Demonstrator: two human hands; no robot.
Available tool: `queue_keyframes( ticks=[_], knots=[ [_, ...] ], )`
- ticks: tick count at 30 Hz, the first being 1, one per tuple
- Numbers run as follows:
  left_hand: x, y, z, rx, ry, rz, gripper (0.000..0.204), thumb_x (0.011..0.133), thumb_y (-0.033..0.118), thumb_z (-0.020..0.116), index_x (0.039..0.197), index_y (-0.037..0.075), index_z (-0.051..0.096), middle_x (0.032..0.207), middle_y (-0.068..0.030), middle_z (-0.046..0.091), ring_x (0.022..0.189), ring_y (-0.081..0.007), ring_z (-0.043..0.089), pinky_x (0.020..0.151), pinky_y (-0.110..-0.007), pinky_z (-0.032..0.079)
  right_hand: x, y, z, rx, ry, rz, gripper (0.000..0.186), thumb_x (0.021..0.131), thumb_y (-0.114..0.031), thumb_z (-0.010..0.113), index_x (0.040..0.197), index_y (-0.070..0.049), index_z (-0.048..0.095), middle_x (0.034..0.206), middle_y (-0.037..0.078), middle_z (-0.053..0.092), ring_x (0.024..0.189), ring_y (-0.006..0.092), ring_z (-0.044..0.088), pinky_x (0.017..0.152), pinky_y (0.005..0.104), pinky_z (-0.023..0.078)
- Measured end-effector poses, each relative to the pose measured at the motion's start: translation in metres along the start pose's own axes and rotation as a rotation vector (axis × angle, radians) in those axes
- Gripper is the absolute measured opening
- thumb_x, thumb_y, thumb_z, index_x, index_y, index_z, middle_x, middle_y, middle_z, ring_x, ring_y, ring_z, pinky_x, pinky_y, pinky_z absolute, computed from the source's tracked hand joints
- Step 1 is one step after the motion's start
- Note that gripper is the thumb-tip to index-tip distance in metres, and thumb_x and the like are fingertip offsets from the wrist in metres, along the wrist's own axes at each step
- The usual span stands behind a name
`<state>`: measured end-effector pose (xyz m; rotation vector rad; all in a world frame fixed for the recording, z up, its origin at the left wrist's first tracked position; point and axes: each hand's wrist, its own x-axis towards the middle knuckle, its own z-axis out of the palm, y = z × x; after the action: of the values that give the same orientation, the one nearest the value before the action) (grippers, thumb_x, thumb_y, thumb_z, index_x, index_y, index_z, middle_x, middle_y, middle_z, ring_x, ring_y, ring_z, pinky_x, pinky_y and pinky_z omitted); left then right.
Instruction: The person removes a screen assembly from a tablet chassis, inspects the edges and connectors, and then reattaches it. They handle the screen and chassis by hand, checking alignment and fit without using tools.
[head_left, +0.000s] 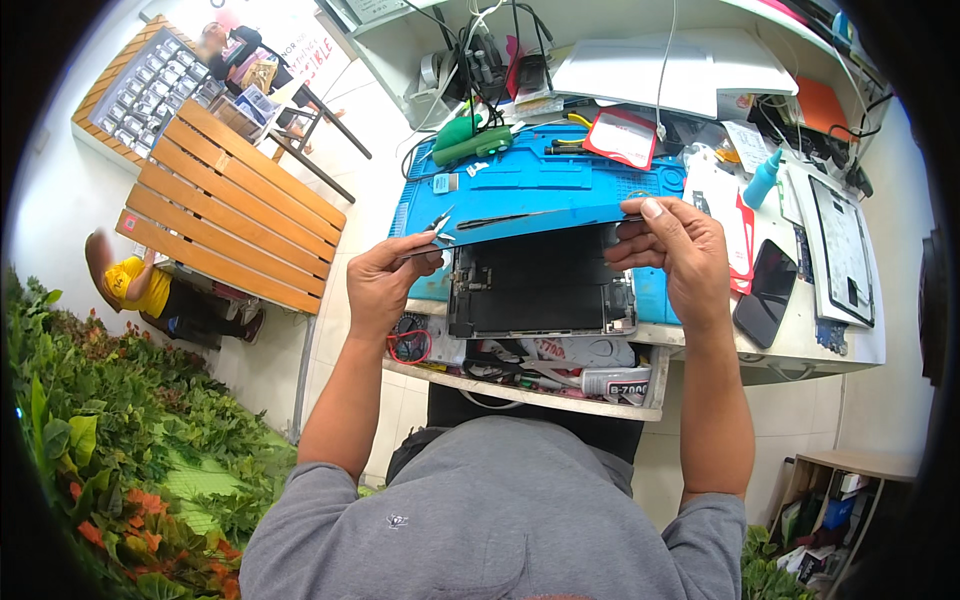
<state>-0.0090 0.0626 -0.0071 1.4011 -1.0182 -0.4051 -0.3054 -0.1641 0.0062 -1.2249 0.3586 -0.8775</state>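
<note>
My left hand and my right hand are closed on opposite ends of a thin, glossy tablet screen panel. It is raised and seen almost edge-on, its right end a little higher. Below it lies an opened tablet body with black battery packs and bare boards showing. The panel hides the tablet's far edge. Close to my left fingers, pointed tweezers rest on the blue work mat.
An open drawer with a white tube juts out in front of me. Green tool, teal bottle, dark phone and a white-framed panel crowd the bench. People sit near a slatted wooden table at left.
</note>
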Motion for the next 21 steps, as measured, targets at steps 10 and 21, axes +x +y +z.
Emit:
queue_keyframes(
  ticks=[10, 21],
  knots=[
    [-0.0019, -0.0032, -0.0021, 0.024, -0.017, 0.016, 0.025, 0.097, -0.009, 0.074, 0.12, -0.002, 0.08, 0.104, -0.0126, 0.082, 0.095, -0.0179, 0.08, 0.088, -0.03, 0.066, -0.0027, 0.0, 0.0009, -0.032, 0.012, 0.001, 0.035, 0.111, -0.024, 0.062, 0.116, 0.009, 0.073, 0.092, 0.019, 0.075, 0.078, 0.0291, 0.081, 0.068, 0.0394, 0.07],
    [-0.0019, -0.0023, 0.0001, 0.02, -0.012, 0.046, 0.024, 0.097, -0.008, 0.075, 0.12, -0.002, 0.08, 0.104, -0.0131, 0.082, 0.095, -0.0178, 0.08, 0.087, -0.03, 0.066, -0.0038, 0.0013, 0.0013, -0.021, 0.003, -0.011, 0.035, 0.111, -0.023, 0.061, 0.117, 0.01, 0.072, 0.092, 0.02, 0.075, 0.077, 0.03, 0.081, 0.069, 0.0399, 0.07]
  ],
)
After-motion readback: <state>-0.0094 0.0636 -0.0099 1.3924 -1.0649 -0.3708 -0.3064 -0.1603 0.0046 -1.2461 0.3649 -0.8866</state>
